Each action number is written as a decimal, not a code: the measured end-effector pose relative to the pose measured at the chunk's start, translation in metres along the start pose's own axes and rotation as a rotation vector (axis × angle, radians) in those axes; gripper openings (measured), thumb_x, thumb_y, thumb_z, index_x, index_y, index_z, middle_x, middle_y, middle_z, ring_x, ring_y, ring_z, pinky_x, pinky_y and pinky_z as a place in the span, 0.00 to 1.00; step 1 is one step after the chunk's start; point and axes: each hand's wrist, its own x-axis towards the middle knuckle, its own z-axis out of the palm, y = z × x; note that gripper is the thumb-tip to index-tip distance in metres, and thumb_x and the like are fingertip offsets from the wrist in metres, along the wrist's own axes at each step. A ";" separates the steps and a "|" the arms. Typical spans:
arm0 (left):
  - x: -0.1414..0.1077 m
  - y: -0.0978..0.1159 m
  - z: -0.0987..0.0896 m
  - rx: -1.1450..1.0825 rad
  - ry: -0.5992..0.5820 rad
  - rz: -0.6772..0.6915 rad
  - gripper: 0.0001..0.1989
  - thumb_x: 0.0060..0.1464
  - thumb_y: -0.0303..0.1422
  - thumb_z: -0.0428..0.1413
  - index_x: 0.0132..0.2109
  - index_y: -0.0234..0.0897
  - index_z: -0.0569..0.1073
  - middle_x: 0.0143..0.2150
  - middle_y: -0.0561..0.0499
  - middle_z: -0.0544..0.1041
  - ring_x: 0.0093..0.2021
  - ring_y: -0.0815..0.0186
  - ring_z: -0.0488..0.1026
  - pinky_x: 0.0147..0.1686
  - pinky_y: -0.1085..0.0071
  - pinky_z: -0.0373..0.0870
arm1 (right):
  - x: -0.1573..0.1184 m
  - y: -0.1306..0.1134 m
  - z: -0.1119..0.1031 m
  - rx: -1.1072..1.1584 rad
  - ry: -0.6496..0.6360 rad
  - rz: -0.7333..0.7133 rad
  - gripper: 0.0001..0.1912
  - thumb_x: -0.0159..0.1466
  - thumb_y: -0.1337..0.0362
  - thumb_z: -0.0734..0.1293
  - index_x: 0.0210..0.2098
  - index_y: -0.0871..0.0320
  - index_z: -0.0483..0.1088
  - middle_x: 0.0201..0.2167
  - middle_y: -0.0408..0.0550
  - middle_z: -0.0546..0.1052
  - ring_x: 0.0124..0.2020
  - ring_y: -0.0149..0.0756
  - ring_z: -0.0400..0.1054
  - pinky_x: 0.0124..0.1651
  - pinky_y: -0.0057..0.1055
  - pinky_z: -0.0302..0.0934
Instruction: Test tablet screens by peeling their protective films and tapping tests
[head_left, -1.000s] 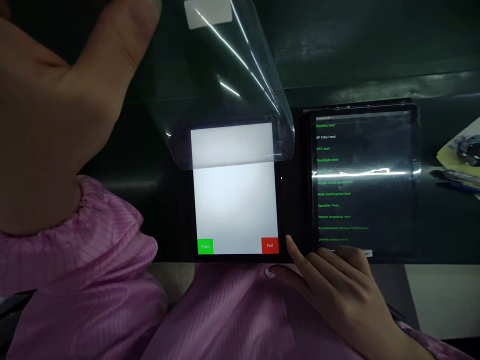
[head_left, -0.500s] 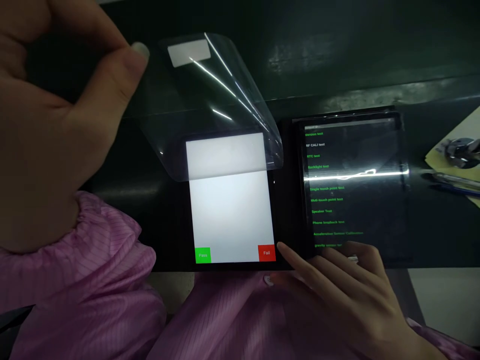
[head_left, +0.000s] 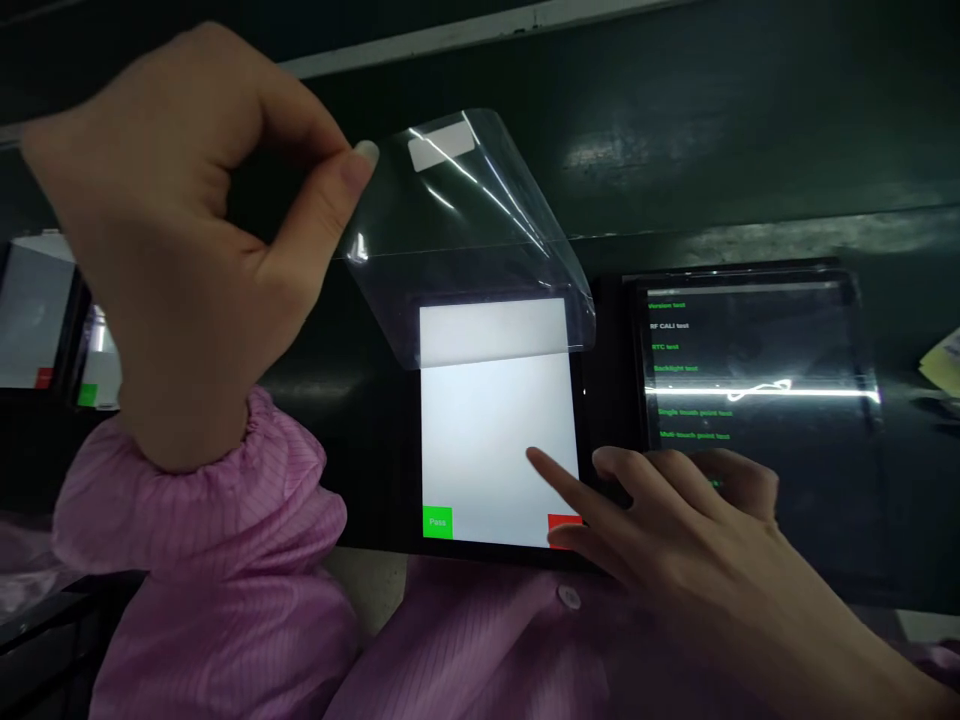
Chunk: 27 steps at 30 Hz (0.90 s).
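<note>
One pinched left hand (head_left: pixel 206 205) holds up clear plastic film (head_left: pixel 457 225), apparently baring much of the black-framed, white-screened tablet (head_left: pixel 484 430) for the half-open, empty right hand (head_left: pixel 679 540).

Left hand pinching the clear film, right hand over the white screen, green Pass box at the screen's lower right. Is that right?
Not quite: the head view shows the green Pass box at the lower left of the white screen. The left hand does pinch the clear film, and the right hand is over the screen.
</note>
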 end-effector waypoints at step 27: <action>0.007 0.005 -0.005 0.090 0.253 0.115 0.11 0.74 0.38 0.55 0.49 0.38 0.79 0.41 0.58 0.80 0.44 0.70 0.79 0.47 0.66 0.78 | 0.082 0.032 0.024 -0.208 -0.019 -0.032 0.31 0.77 0.47 0.63 0.75 0.50 0.61 0.45 0.54 0.74 0.42 0.47 0.64 0.48 0.47 0.57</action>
